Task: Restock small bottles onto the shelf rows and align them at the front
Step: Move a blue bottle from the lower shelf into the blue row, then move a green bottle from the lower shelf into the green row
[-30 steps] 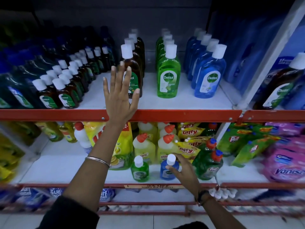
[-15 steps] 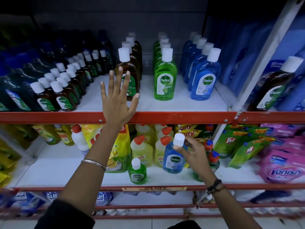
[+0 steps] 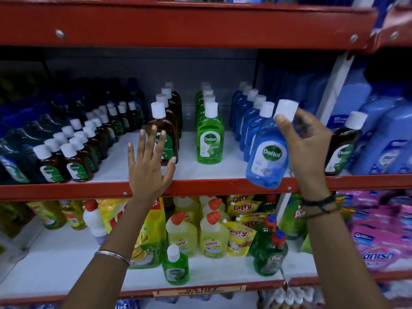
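The left hand point(image 3: 149, 166) is raised flat, its 5 fingers spread wide. The right hand point(image 3: 305, 143) is lifted, fingers curled in a pinch.

A thin silver bangle point(image 3: 111, 256) circles the left forearm. Dark cord bracelets point(image 3: 319, 204) wrap the right wrist. Both forearms are bare, fingernails short and pale.

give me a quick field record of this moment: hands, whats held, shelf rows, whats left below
left hand: open, fingers spread, in front of the brown bottle
right hand: holds the blue bottle near its cap, tilted, at the shelf edge
blue row: directly behind the held bottle
green row: upright, near the front
lower shelf: small green bottle standing alone at the front
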A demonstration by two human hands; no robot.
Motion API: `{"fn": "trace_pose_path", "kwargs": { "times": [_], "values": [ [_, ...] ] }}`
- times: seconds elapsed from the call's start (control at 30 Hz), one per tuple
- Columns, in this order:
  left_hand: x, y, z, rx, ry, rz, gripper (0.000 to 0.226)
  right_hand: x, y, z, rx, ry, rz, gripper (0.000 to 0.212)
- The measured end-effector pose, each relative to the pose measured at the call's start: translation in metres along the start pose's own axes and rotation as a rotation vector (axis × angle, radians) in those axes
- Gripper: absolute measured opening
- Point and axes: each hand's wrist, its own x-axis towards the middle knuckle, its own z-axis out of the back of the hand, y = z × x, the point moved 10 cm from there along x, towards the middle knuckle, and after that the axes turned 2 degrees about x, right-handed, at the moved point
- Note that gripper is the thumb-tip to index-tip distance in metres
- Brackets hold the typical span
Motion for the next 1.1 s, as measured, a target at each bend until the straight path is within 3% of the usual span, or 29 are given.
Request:
{"fn": "trace_pose_path", "kwargs": {
  "times": [0.13,0.33,0.73,0.83,0.93,1.1],
  "values": [
    [0.000,0.000,0.000,0.009,-0.003,0.003,0.068,0.027,-0.019,0.008,-0.073,-0.075,-0.009,0.033],
    [0.001,0.000,-0.001,0.007,-0.004,0.001,0.067,0.028,-0.063,0.003,-0.178,-0.039,-0.077,0.038],
    [0.001,0.000,0.000,-0.001,-0.012,0.006,0.067,0.020,-0.086,0.001,-0.168,-0.038,-0.125,0.044],
    [0.000,0.000,-0.001,-0.001,-0.012,0.000,0.066,0.006,-0.075,0.005,-0.237,-0.076,-0.060,0.058],
    [0.000,0.000,0.000,-0.007,-0.012,-0.001,0.066,-0.026,-0.050,0.002,-0.254,-0.113,0.056,0.052],
    [-0.002,0.001,0.000,-0.002,0.007,0.002,0.063,-0.107,-0.049,-0.041,-0.086,0.121,0.029,0.033]
  ]
}}
